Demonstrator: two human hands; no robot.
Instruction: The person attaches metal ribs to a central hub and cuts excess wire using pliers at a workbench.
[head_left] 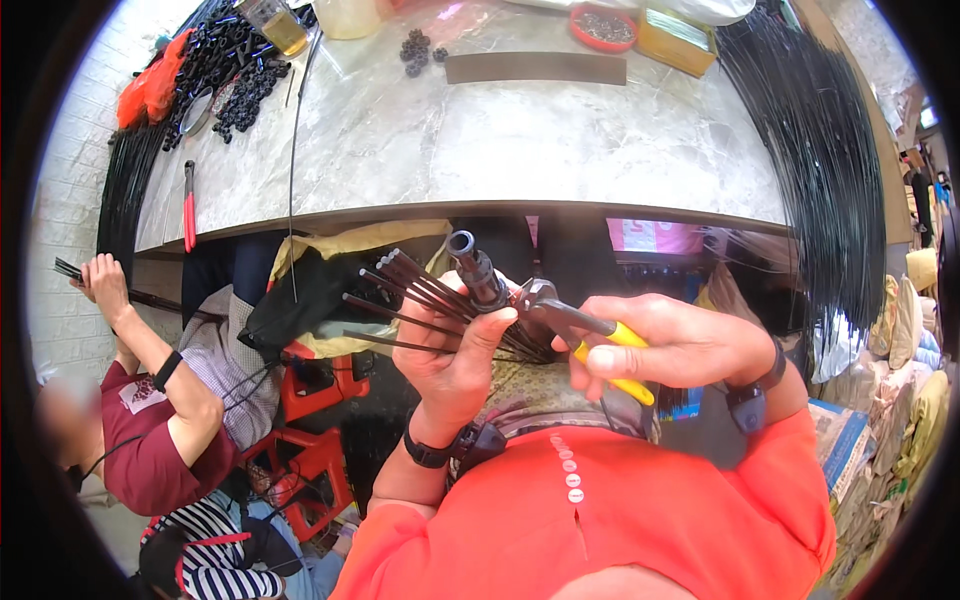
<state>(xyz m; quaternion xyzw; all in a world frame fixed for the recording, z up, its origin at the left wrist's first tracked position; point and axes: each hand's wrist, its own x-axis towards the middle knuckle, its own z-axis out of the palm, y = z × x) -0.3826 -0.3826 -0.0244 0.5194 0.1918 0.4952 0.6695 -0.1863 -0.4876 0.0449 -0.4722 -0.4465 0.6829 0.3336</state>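
My left hand (450, 360) is closed round a black ribbed tubular piece (478, 275) whose hollow end points up and away from me. Several thin black rods (425, 288) fan out to the left behind that hand; how they join the tube is hidden by my fingers. In my right hand (665, 340) is a pair of pliers (572, 318) with yellow handles. Its dark metal jaws are right beside the tube and my left thumb, just right of it. Whether the jaws grip anything is too small to tell. Both hands are above my lap, before the table edge.
Ahead stands a grey marbled table (560, 150) with a flat dark strip (535, 68), a red dish (603, 28) of small parts and red-handled pliers (189, 205). Long black rods (825, 150) hang over its right end. A co-worker (165, 410) sits left, near red stools (310, 470).
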